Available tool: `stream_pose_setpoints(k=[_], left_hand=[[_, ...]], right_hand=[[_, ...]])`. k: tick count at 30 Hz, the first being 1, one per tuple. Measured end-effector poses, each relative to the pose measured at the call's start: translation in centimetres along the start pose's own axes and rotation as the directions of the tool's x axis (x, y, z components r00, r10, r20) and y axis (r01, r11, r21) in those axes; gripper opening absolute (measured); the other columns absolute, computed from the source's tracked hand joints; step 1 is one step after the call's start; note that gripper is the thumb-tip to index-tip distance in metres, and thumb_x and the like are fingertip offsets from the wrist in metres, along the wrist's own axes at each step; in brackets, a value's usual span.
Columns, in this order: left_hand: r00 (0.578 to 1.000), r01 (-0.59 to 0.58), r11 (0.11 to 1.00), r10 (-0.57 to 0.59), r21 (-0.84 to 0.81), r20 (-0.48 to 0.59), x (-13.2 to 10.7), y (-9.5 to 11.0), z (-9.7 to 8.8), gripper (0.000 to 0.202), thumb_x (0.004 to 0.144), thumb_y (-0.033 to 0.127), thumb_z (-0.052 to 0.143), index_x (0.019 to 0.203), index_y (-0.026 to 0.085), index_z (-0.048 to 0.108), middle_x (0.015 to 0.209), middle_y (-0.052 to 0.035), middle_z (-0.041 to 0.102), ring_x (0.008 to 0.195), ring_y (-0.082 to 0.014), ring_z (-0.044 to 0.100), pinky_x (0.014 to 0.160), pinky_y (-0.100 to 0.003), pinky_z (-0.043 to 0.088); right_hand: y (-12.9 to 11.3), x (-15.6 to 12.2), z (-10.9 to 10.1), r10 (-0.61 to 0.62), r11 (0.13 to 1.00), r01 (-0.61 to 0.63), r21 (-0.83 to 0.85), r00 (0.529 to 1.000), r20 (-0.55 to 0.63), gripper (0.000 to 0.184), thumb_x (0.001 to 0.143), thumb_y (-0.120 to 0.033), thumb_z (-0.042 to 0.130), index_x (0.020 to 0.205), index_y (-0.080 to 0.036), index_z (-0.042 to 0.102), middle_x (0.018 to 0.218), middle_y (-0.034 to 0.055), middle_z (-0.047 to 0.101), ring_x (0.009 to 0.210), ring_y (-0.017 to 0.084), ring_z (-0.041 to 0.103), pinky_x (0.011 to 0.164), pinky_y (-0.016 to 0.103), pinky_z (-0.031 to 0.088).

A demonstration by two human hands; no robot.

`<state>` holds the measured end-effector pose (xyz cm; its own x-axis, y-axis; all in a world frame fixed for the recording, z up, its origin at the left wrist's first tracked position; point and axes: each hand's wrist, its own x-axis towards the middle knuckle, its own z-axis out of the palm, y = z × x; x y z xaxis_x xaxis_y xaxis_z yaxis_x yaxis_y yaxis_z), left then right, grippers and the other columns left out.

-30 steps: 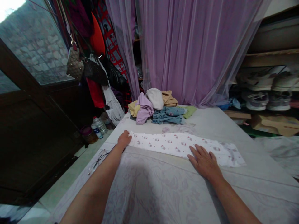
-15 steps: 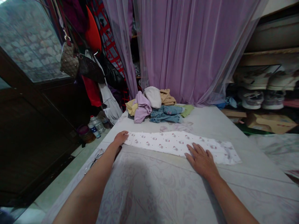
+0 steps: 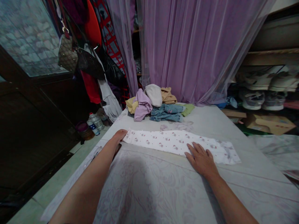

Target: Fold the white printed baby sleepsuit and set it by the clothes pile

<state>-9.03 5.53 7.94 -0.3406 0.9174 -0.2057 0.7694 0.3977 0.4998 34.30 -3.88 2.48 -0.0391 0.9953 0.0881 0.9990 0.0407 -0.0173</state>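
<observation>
A pair of white pants [image 3: 163,140] with a small red and grey print lies folded lengthwise into a long strip across the bed. At its narrow left end, my left hand [image 3: 119,137] is closed on the cloth edge, thumb on top; the other fingers are mostly hidden. Lying flat with fingers spread, my right hand [image 3: 201,158] rests on the near edge of the strip, right of its middle. The wider right end is slightly crumpled.
Beyond the strip sits a pile of clothes, with a lilac garment [image 3: 143,105], blue jeans [image 3: 165,112] and a white knit piece [image 3: 154,95]. Glasses [image 3: 93,155] lie by my left forearm. A purple curtain [image 3: 187,53] hangs behind; shoes [image 3: 252,99] fill a right-hand shelf.
My left hand has turned a little at the strip's left end, with the thumb now over the edge. My right hand stays in place.
</observation>
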Motion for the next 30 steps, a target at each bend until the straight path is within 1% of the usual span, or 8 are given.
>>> stream_pose_setpoints(k=[2, 4, 7, 10, 16, 23, 25, 30], left_hand=[[1.000, 0.017, 0.999, -0.017, -0.044, 0.020, -0.2, -0.1, 0.2, 0.030, 0.089, 0.035, 0.052, 0.108, 0.017, 0.066, 0.085, -0.0047, 0.073, 0.063, -0.0137, 0.064, 0.051, -0.021, 0.043], [0.999, 0.036, 0.998, -0.035, -0.047, 0.029, -0.2, -0.1, 0.3, 0.032, 0.087, 0.036, 0.055, 0.109, 0.017, 0.066, 0.083, -0.0040, 0.073, 0.062, -0.0137, 0.064, 0.050, -0.021, 0.043], [0.998, 0.058, 0.998, -0.057, -0.024, 0.034, 0.3, 0.0, 0.3, 0.028, 0.082, 0.036, 0.060, 0.102, 0.017, 0.070, 0.080, -0.0038, 0.074, 0.063, -0.0149, 0.065, 0.053, -0.022, 0.045], [0.998, 0.070, 0.997, -0.070, 0.026, 0.001, 0.8, 0.0, 0.0, 0.024, 0.080, 0.031, 0.061, 0.097, 0.019, 0.072, 0.080, -0.0042, 0.075, 0.068, -0.0165, 0.067, 0.056, -0.022, 0.046], [0.995, 0.083, 0.989, -0.076, 0.119, -0.059, 1.3, -0.3, 0.0, 0.024, 0.082, 0.027, 0.057, 0.099, 0.021, 0.072, 0.089, -0.0054, 0.076, 0.073, -0.0172, 0.069, 0.061, -0.023, 0.048], [0.993, 0.076, 0.978, -0.058, 0.196, -0.100, 1.4, -0.4, -0.1, 0.022, 0.082, 0.027, 0.057, 0.097, 0.021, 0.072, 0.101, -0.0073, 0.076, 0.089, -0.0200, 0.070, 0.068, -0.024, 0.049], [0.994, 0.068, 0.974, -0.047, 0.215, -0.099, 1.3, -0.5, -0.2, 0.022, 0.082, 0.026, 0.056, 0.097, 0.022, 0.072, 0.098, -0.0061, 0.076, 0.088, -0.0193, 0.070, 0.067, -0.023, 0.048], [0.998, 0.011, 0.965, 0.004, 0.261, -0.056, 1.1, -0.6, -0.6, 0.018, 0.080, 0.023, 0.056, 0.084, 0.021, 0.073, 0.078, -0.0027, 0.075, 0.078, -0.0178, 0.070, 0.068, -0.022, 0.048]], right_hand=[[0.0, 0.0, 0.1, 0.001, 1.000, -0.001, 0.003, 1.000, -0.002, 0.056, 0.098, -0.048, 0.026, 0.145, -0.026, 0.046, 0.155, 0.0085, 0.040, 0.143, 0.027, 0.033, 0.113, 0.054, 0.028], [0.0, 0.0, 0.1, -0.002, 1.000, 0.002, 0.000, 1.000, -0.008, 0.056, 0.098, -0.048, 0.026, 0.145, -0.026, 0.047, 0.155, 0.0088, 0.039, 0.143, 0.026, 0.033, 0.113, 0.054, 0.028], [0.0, -0.1, 0.1, -0.006, 1.000, 0.006, -0.009, 1.000, -0.014, 0.056, 0.098, -0.047, 0.025, 0.145, -0.025, 0.046, 0.155, 0.0096, 0.039, 0.143, 0.027, 0.033, 0.112, 0.055, 0.028], [0.1, 0.0, 0.2, -0.006, 1.000, 0.006, -0.011, 1.000, -0.009, 0.056, 0.098, -0.048, 0.025, 0.145, -0.025, 0.046, 0.155, 0.0097, 0.039, 0.143, 0.027, 0.033, 0.112, 0.055, 0.028], [0.3, -0.1, 0.8, 0.001, 1.000, -0.001, 0.012, 0.998, -0.063, 0.057, 0.097, -0.049, 0.025, 0.143, -0.024, 0.048, 0.154, 0.0115, 0.040, 0.142, 0.028, 0.034, 0.112, 0.054, 0.027], [0.4, -0.2, 0.7, 0.038, 0.999, -0.037, 0.010, 0.994, -0.098, 0.058, 0.098, -0.049, 0.023, 0.143, -0.021, 0.048, 0.152, 0.0150, 0.042, 0.140, 0.031, 0.033, 0.109, 0.057, 0.028], [0.4, -0.2, 0.6, 0.049, 0.999, -0.048, 0.011, 0.995, -0.088, 0.058, 0.097, -0.049, 0.023, 0.143, -0.022, 0.048, 0.152, 0.0146, 0.042, 0.141, 0.031, 0.033, 0.109, 0.057, 0.028], [0.2, -0.2, 0.4, 0.056, 0.998, -0.057, 0.000, 0.995, -0.085, 0.059, 0.098, -0.049, 0.021, 0.142, -0.022, 0.049, 0.151, 0.0142, 0.042, 0.141, 0.030, 0.033, 0.109, 0.056, 0.029]])
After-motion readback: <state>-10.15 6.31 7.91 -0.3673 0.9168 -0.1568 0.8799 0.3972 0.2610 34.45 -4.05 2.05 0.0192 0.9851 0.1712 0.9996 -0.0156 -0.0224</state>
